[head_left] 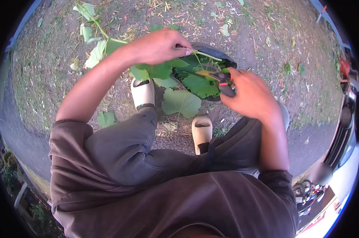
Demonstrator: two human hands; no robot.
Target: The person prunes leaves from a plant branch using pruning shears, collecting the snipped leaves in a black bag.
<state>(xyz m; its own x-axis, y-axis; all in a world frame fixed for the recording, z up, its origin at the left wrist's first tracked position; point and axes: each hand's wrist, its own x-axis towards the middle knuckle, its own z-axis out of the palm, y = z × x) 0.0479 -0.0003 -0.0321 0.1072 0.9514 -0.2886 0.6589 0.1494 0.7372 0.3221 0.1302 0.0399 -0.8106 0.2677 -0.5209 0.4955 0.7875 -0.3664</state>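
Note:
My left hand [161, 45] pinches a green leafy vine [100, 29], whose cut-looking end points right past my fingers. The vine runs up and left behind my wrist, with broad lobed leaves along it. In my right hand [249, 93] is a pair of pruning shears [223, 81] with black and red handles; the blades point left, blurred, just below the stem. Under both hands sits a dark bag or container [213, 51] with green leaves [201, 85] inside. One large leaf [181, 102] lies at its near side.
My two light slip-on shoes [143, 93] stand on bare soil [258, 31] with sparse grass and scattered leaves. A loose leaf [106, 118] lies by my left knee. Paved ground [29, 146] runs at the left, and a vehicle [348, 135] stands at the far right.

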